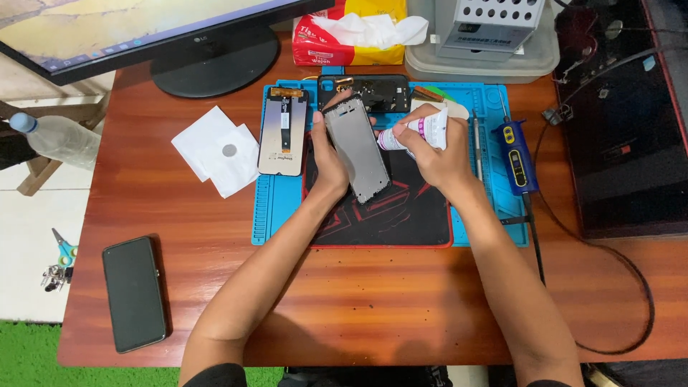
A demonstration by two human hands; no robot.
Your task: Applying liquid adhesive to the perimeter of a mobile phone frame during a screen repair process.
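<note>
Hands meet above the mat [423, 215]: left hand [326, 161] grips the tilted frame [356, 149]; right hand [437, 154] pinches a tube [416, 131] beside it.

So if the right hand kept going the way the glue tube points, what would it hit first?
Most likely the grey phone frame in the left hand; the right hand aims its glue tube at the frame's edge, though depth is unclear.

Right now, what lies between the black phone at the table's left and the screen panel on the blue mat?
In the head view, white paper sheets with a small grey disc lie there, otherwise bare wood.
</note>
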